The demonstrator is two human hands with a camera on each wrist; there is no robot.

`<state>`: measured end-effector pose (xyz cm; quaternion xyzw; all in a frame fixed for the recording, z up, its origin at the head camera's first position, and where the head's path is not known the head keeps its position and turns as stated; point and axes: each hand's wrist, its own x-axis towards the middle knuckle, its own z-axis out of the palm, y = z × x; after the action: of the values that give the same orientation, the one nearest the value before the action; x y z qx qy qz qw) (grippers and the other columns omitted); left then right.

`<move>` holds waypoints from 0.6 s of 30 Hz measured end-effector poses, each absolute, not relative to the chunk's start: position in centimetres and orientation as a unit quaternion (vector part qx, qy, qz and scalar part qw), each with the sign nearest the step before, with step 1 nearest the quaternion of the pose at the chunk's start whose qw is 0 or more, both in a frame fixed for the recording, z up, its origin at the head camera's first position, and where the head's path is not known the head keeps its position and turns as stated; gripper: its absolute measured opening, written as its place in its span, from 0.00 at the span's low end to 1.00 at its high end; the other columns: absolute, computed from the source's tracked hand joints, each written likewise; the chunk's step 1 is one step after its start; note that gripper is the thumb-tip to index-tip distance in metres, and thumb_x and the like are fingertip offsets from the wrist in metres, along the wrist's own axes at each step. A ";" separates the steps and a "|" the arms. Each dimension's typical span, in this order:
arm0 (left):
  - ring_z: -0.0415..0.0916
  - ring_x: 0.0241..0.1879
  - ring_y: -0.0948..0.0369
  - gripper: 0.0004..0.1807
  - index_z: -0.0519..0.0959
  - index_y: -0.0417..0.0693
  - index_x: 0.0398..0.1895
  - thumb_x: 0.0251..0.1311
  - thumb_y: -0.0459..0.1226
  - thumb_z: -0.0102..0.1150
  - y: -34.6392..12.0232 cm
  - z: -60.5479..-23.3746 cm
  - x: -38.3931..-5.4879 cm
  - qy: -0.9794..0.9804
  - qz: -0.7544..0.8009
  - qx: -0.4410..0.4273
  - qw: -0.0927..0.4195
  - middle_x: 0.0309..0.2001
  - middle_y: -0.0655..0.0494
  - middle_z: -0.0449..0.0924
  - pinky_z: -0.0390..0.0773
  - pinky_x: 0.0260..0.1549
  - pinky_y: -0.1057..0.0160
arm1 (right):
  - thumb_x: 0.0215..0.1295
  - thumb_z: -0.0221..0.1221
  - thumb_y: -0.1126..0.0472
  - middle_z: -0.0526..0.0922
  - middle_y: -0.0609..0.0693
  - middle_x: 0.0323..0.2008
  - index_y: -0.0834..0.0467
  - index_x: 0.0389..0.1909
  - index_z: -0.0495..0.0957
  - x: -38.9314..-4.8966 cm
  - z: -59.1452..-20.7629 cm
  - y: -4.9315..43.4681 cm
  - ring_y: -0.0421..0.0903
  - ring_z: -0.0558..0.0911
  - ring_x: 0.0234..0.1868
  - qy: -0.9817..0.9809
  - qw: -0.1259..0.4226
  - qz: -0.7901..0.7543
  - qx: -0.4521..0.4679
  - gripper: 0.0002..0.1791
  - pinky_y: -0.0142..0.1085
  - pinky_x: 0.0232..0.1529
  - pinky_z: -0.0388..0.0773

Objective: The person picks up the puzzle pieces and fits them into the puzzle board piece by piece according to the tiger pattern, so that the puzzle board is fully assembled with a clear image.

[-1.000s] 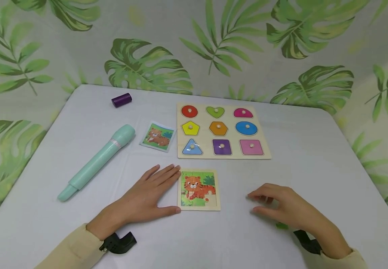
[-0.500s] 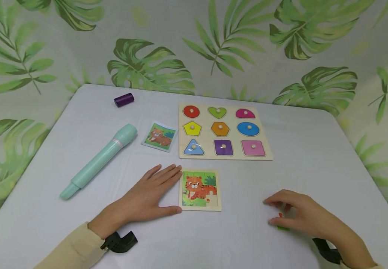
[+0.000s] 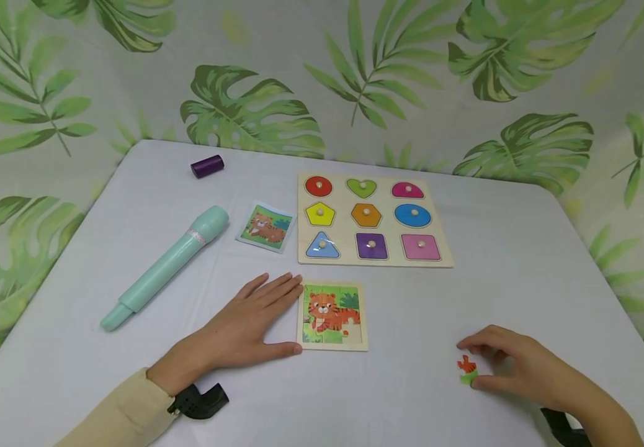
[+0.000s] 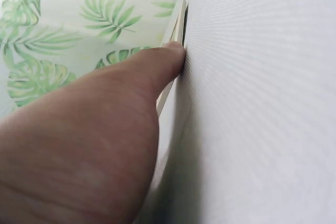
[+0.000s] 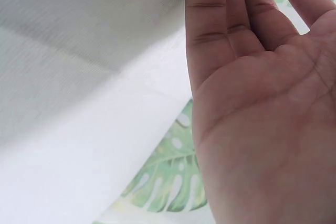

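Note:
In the head view, my left hand [image 3: 244, 329] lies flat with fingers extended. Its fingertips and thumb touch the left edge of a wooden-framed tiger jigsaw puzzle [image 3: 330, 310]. Bare wood shows at the puzzle's lower right corner. A small red and green puzzle piece [image 3: 467, 367] lies on the cloth to the right. My right hand [image 3: 514, 360] is beside that piece, index finger above it and thumb at its lower right; a gap shows between finger and thumb. The right wrist view shows the palm, with the fingertips cut off. In the left wrist view, the thumb [image 4: 170, 53] meets the puzzle frame's side.
Behind the puzzle lies a wooden shape board [image 3: 375, 254] with knobbed pieces. A tiger picture card [image 3: 266, 228] sits at its left. Farther left are a mint-green microphone-shaped stick [image 3: 160, 270] and a purple cylinder [image 3: 207, 166]. White cloth covers the table [image 3: 400, 397].
My right hand has moved right and toward me, from near the puzzle to the loose piece, which now shows between thumb and fingers. The left hand stays on the puzzle's edge.

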<state>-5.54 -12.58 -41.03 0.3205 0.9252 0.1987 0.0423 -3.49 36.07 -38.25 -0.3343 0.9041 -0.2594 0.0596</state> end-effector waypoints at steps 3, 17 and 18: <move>0.45 0.83 0.57 0.53 0.56 0.47 0.82 0.62 0.66 0.60 -12.6 -41.0 -5.5 0.926 0.198 0.320 0.042 0.83 0.56 0.52 0.43 0.81 0.46 | 0.47 0.80 0.61 0.82 0.35 0.43 0.47 0.55 0.81 -3.5 -38.5 36.4 0.33 0.77 0.39 0.901 0.054 -0.268 -0.336 0.31 0.20 0.40 0.76; 0.45 0.83 0.57 0.53 0.56 0.48 0.82 0.62 0.66 0.60 -12.5 -41.1 -5.6 0.926 0.197 0.319 0.043 0.83 0.56 0.52 0.43 0.81 0.46 | 0.49 0.79 0.66 0.82 0.34 0.41 0.47 0.52 0.82 -4.4 -38.5 35.4 0.33 0.77 0.37 0.906 0.023 -0.271 -0.324 0.28 0.20 0.38 0.77; 0.45 0.83 0.57 0.53 0.56 0.48 0.82 0.62 0.66 0.60 -12.5 -41.1 -5.6 0.926 0.197 0.319 0.043 0.83 0.56 0.52 0.43 0.81 0.46 | 0.50 0.78 0.66 0.82 0.34 0.40 0.48 0.52 0.82 -4.5 -38.5 35.3 0.33 0.77 0.37 0.906 0.024 -0.271 -0.323 0.28 0.21 0.38 0.77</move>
<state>-5.57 -12.50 -41.08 0.3192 0.9260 0.1972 0.0425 -4.46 35.26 -38.51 -0.3231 0.9063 -0.2715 0.0237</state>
